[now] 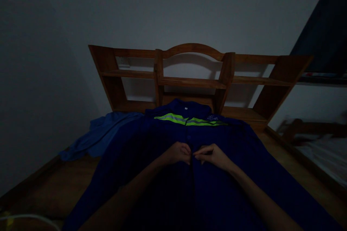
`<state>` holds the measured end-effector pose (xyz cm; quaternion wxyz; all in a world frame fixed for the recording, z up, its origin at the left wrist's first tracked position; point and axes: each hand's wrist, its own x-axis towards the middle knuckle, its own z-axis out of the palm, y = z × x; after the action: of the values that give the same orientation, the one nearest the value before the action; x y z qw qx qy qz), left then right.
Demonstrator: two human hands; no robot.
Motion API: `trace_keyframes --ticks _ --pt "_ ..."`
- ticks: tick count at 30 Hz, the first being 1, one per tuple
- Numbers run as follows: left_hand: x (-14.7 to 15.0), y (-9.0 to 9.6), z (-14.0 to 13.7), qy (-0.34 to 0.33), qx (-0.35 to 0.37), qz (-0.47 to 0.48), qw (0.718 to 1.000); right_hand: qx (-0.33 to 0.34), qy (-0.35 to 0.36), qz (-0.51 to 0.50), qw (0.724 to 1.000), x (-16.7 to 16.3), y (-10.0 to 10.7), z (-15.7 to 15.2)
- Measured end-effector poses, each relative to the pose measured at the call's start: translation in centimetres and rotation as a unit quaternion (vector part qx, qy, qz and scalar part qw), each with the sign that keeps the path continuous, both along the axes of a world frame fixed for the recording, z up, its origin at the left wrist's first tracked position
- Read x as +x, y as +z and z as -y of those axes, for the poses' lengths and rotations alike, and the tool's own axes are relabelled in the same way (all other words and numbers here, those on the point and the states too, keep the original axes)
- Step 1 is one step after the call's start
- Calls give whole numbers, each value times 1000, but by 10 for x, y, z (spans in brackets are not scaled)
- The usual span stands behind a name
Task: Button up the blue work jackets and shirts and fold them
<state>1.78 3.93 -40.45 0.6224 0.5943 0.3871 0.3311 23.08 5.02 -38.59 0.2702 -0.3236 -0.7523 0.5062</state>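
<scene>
A dark blue work shirt [230, 173] with a reflective yellow-green stripe [187, 120] lies spread front-up on the wooden bed [54, 187]. Both hands meet at its button placket: left hand [177, 152] and right hand [211, 155] each pinched closed on the shirt's front edges (fingertips almost touching). A lighter blue garment [100, 135] lies crumpled beside the shirt's left shoulder, near the shelved headboard [192, 79].

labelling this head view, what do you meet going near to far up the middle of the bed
left hand and right hand pinching the dark blue shirt front → yellow-green reflective stripe → collar → wooden headboard shelf → wall
</scene>
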Motion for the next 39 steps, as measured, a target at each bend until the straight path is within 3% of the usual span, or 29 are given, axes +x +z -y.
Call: trace_keyframes --ticks 6,13,18,22,27,39 --pt "0 5 2 -4 15 -2 1000 17 -39 4 999 -6 -6 1" --pt "-4 -1 -1 -7 8 -8 1000 16 -33 20 999 -10 -9 1" --pt "-6 2 -1 -12 -58 -3 998 10 -36 35 999 -10 -12 1" --pt "-3 12 3 26 -118 0 993 49 -41 51 997 -10 -12 4" --pt "1 13 5 39 -97 -35 994 106 -52 62 991 -10 -12 8" --pt "1 4 3 98 -137 -28 985 123 -40 75 989 -11 -11 10"
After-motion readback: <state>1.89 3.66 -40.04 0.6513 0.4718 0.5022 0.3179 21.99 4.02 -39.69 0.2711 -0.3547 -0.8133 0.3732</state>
